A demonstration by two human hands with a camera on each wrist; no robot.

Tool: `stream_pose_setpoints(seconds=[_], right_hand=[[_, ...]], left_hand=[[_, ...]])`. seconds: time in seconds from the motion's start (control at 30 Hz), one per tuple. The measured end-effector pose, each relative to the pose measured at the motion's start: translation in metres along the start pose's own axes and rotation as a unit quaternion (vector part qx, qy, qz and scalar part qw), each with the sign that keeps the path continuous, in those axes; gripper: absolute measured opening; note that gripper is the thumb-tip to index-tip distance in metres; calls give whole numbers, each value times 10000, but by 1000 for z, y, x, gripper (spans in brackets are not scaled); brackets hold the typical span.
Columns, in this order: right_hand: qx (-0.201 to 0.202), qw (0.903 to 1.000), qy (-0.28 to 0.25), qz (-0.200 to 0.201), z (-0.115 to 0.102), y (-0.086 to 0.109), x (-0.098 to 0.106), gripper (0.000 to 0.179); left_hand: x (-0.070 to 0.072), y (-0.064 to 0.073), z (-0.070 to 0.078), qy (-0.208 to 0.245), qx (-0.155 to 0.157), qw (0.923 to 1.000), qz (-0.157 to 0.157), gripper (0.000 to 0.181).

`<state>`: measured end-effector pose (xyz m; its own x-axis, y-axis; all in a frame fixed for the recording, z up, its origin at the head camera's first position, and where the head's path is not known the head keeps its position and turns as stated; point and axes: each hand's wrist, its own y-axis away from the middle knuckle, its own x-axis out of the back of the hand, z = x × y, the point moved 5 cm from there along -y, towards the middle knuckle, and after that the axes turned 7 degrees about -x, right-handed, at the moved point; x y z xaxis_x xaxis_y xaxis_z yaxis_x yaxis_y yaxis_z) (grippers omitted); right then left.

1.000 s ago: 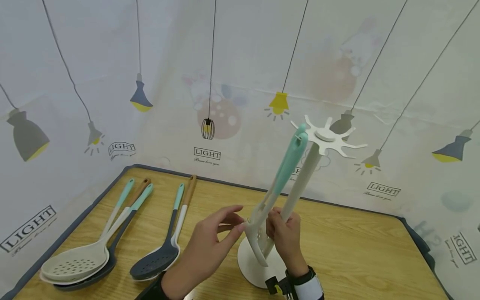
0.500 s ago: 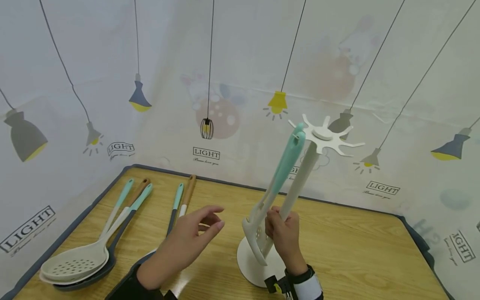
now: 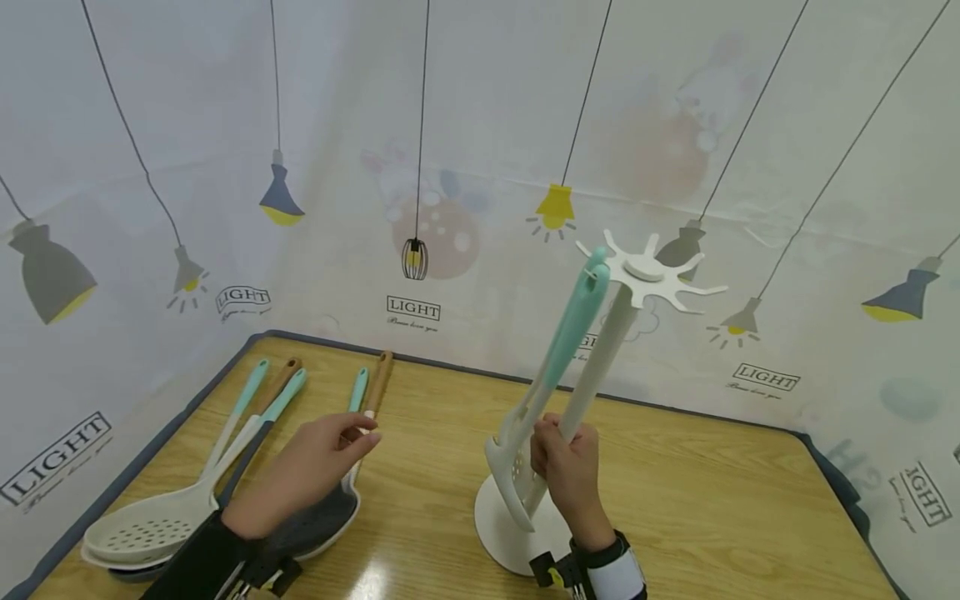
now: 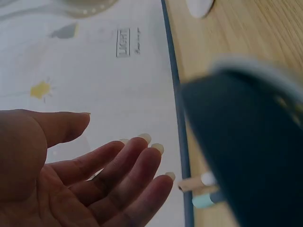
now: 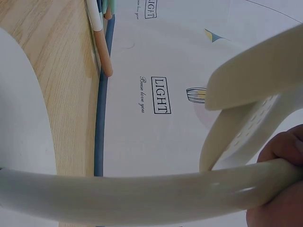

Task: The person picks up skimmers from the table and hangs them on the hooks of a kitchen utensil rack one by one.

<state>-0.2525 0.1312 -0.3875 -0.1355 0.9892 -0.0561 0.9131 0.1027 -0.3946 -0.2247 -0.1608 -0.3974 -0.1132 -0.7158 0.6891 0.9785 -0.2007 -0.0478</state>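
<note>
My right hand (image 3: 566, 467) grips the white pole (image 3: 603, 358) of a utensil stand, whose round base (image 3: 491, 533) is on the table. Two pale utensils with mint handles (image 3: 573, 325) hang from one hook of the spoked top (image 3: 652, 279); perforations show in one head. My left hand (image 3: 311, 462), fingers loosely bent and holding nothing, is over a pair of utensils lying together. That pair is a dark skimmer (image 3: 318, 521) with a mint-tipped handle and a white utensil with a wooden handle (image 3: 380, 379). In the left wrist view, the left fingers (image 4: 137, 184) are spread apart.
At the table's left lie several stacked utensils, a pale perforated skimmer (image 3: 150, 525) on top, their mint and wooden handles (image 3: 281, 383) pointing toward the back. A lamp-printed cloth (image 3: 480, 167) hangs behind the wooden table (image 3: 712, 500).
My left hand has moved left, from beside the hanging utensils' heads to above the dark skimmer pair. The right hand keeps its grip on the pole, and the stand has hardly moved.
</note>
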Motion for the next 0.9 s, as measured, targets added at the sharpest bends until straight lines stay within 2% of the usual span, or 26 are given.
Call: stream_pose_setpoints(seconds=[0.13,0.37,0.57,0.67,0.9], right_hand=[[-34,10000,49,10,1,0,0,40],[-51,10000,5,1,1,-1,0,40],[-29,10000,-26,-10,1,-1,1,40],[-11,10000,-34,-7,1,-1,1,39],[119,9998,-75,-111,-1,0,0,39]], left_hand=[[6,1,-20,185,95,9997,-119,50],[10,0,-44,458,45,9984,-330,52],[6,-4,-64,299,434,9973,-503,51],[4,-6,-71,198,526,9962,-667,54],[3,-8,-80,577,907,9895,-964,60]])
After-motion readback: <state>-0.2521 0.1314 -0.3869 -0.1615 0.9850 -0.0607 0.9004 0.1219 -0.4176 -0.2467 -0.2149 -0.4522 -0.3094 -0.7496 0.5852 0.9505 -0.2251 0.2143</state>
